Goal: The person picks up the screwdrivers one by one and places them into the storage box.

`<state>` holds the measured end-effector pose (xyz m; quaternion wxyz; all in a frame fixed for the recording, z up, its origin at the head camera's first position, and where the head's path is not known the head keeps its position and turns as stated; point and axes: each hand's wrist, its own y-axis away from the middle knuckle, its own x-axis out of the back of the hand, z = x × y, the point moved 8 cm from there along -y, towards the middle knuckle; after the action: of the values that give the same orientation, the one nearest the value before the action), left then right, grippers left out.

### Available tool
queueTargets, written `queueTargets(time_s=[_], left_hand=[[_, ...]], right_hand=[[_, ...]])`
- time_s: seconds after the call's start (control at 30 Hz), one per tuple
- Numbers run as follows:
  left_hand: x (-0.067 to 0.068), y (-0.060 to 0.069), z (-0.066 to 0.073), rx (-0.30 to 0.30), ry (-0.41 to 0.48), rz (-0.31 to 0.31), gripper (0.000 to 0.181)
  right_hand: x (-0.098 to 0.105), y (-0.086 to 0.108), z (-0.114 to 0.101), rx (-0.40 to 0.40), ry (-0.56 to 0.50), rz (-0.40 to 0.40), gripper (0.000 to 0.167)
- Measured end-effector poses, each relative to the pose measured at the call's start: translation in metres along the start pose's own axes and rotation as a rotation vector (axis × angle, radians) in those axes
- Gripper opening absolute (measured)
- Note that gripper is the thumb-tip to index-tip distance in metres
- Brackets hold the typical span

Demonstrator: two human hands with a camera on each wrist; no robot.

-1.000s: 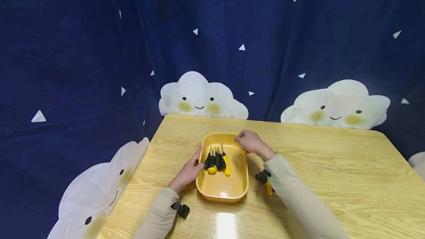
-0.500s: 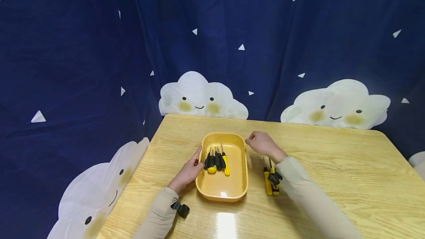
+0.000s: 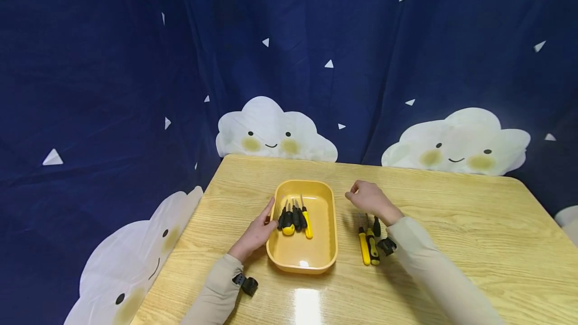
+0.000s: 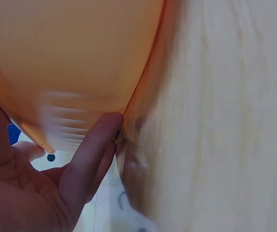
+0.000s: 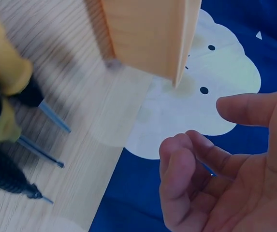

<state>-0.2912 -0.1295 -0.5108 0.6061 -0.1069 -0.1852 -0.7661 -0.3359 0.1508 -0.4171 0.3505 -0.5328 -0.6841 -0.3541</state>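
Observation:
A yellow tray [image 3: 301, 269] on the wooden table holds several screwdrivers with black or yellow handles, among them a yellow-handled screwdriver [image 3: 307, 224]. My left hand [image 3: 254, 234] grips the tray's left side, thumb at the rim and fingers against the outer wall [image 4: 80, 53]. To the right of the tray, my right hand [image 3: 370, 198] is raised with loosely curled fingers and holds nothing. Below it lie a yellow screwdriver [image 3: 364, 248], a yellow-and-black screwdriver [image 3: 372, 249] and a black screwdriver [image 3: 377, 225]; their shafts show in the right wrist view.
The wooden table [image 3: 451, 224] extends far to the right. Behind it hangs a dark blue curtain [image 3: 289, 24] with white clouds and small triangles. A camera [image 3: 248, 285] is strapped to the left wrist, another camera [image 3: 387, 246] to the right.
My right hand has left the tray's far right corner and moved rightward, uncovering the screwdrivers beside the tray. The left hand and the tray have stayed in place.

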Motion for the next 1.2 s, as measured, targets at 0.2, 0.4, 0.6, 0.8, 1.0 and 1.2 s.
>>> queueTargets(time_s=[0.2, 0.4, 0.6, 0.8, 1.0, 1.2], left_hand=[[0.000, 0.000, 0.000, -0.004, 0.005, 0.001, 0.068], [0.000, -0.001, -0.001, -0.009, 0.019, -0.002, 0.068], [0.000, -0.001, -0.001, -0.009, 0.023, -0.001, 0.068], [-0.001, 0.000, 0.000, -0.009, 0.025, -0.006, 0.068], [-0.001, 0.001, 0.000, -0.021, 0.044, -0.017, 0.067], [0.000, 0.001, 0.000, -0.020, 0.043, -0.018, 0.067]], right_hand=[[0.000, 0.002, 0.010, -0.015, 0.041, -0.016, 0.033], [0.002, 0.006, 0.020, -0.004, 0.054, -0.008, 0.032], [-0.001, 0.012, 0.030, 0.011, 0.052, -0.016, 0.030], [-0.007, 0.017, 0.044, -0.004, 0.069, -0.037, 0.031], [-0.010, 0.021, 0.059, -0.016, 0.080, -0.055, 0.035], [-0.013, 0.026, 0.069, -0.015, 0.057, -0.069, 0.036]])
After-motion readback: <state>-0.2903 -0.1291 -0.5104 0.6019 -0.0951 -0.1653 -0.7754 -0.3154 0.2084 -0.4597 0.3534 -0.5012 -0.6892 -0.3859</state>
